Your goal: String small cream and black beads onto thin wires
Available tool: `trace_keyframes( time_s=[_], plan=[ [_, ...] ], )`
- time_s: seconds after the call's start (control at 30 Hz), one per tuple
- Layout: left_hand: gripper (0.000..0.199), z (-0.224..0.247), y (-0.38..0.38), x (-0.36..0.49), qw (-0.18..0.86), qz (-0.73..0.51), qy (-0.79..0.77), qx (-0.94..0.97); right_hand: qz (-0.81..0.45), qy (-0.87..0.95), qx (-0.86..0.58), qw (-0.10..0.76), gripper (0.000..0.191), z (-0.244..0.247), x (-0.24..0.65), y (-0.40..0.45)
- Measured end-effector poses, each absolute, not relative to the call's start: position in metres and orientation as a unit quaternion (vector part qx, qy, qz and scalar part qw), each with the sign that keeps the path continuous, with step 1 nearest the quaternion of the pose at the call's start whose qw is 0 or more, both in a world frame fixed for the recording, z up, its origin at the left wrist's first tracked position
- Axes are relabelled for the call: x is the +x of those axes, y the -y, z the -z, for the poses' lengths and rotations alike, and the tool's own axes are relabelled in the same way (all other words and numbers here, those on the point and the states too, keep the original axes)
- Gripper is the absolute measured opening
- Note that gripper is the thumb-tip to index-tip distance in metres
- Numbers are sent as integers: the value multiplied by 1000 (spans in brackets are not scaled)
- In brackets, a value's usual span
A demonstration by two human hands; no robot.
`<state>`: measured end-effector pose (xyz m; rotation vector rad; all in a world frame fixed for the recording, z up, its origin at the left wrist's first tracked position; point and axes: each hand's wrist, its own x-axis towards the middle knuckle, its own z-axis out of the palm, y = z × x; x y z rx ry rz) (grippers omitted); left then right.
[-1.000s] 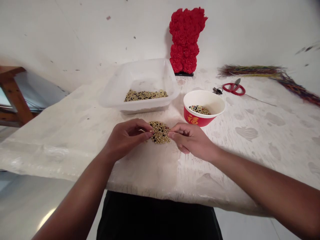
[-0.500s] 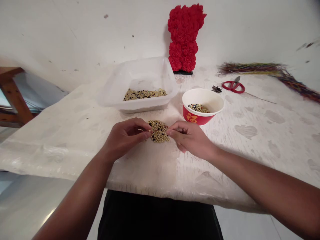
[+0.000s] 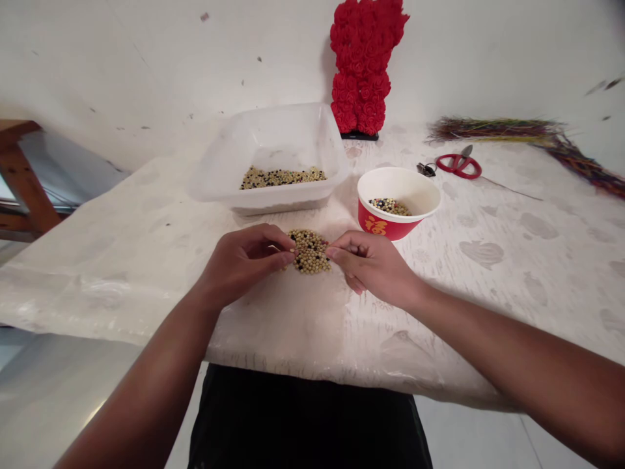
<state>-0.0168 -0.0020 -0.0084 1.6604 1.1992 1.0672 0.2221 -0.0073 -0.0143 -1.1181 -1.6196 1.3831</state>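
Observation:
A loose pile of small beads (image 3: 311, 253), mostly gold with some black, lies on the tablecloth between my two hands. At the pile's left side, my left hand (image 3: 251, 259) is closed in a pinch, with a small pale bead at its fingertips. My right hand (image 3: 371, 264) pinches thumb against forefinger at the pile's right edge; what sits in that pinch is too small to make out. Just beyond it stands a red and white paper bowl (image 3: 390, 227) with mixed beads inside. Behind the pile, a white plastic tub (image 3: 288, 197) holds more gold and black beads.
A red rose figure (image 3: 361, 71) stands against the wall. To the right lie red-handled scissors (image 3: 459, 165), a small dark metal item (image 3: 426, 170) and a bundle of coloured wires or threads (image 3: 498, 130). The table's front edge (image 3: 312, 374) runs close to my lap.
The view has tipped slightly, so the far objects sit a little higher. Both hands keep their pinch over the bead pile with hardly any movement.

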Motion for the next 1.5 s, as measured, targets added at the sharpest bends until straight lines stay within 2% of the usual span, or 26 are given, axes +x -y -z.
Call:
trace_keyframes(
  time_s=[1.07, 1.17, 1.27, 1.4, 1.5],
  plan=[
    [14, 9, 2, -16, 395, -405, -467, 680, -498, 656, -443, 353, 23, 12, 220, 12],
    [18, 6, 3, -16, 407, -395, -466, 679, -523, 651, -426, 349, 22, 14, 222, 9],
    [28, 4, 3, -17, 420, -424, -453, 663, -605, 590, -383, 373, 21, 16, 225, 4],
    [23, 6, 2, -16, 330, -476, -494, 649, -707, 485, -315, 407, 24, 16, 227, -2],
    [14, 9, 0, -13, 224, -417, -561, 679, -732, 459, -289, 412, 22, 14, 229, -4]
  ],
)
